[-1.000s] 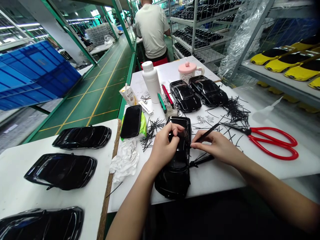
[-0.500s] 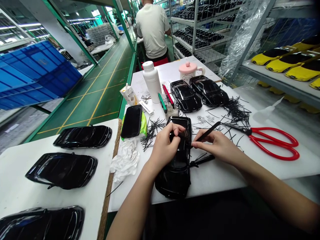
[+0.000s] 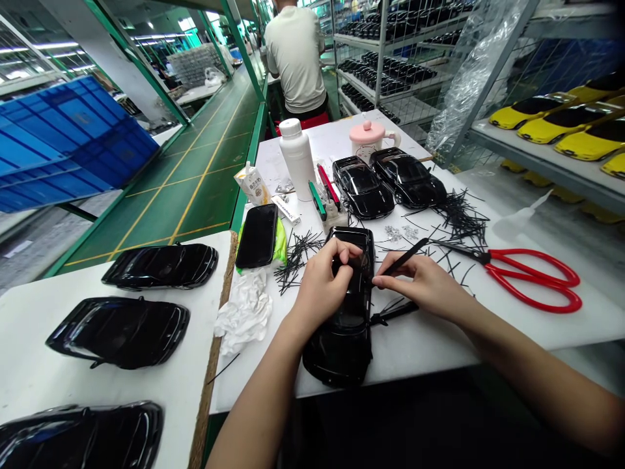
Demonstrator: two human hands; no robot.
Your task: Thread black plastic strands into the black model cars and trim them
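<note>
A glossy black model car [image 3: 342, 345] lies lengthwise in front of me on the white table. My left hand [image 3: 326, 280] rests on its upper part, fingers curled round the far side and partly hidden. At the car's right side, my right hand [image 3: 415, 280] pinches a slim black tool [image 3: 404, 258], its lower tip close to the car's edge. Below that hand a second black tool [image 3: 398, 312] touches the car's right side. Red-handled scissors [image 3: 532, 277] lie to the right, and thin black strips [image 3: 300, 257] are scattered on both sides of the car.
Two black cars [image 3: 364, 187] stand behind, near a white bottle [image 3: 297, 159] and a pink-lidded mug [image 3: 367, 138]. A phone [image 3: 257, 236] and crumpled tissue [image 3: 244, 311] lie left. More cars [image 3: 122, 332] are on the left board. A person [image 3: 295, 58] sits ahead; yellow cars [image 3: 566, 119] fill a right shelf.
The view has shifted very slightly. My right hand and its black tool have moved a little to the left; my left hand stays on the car.
</note>
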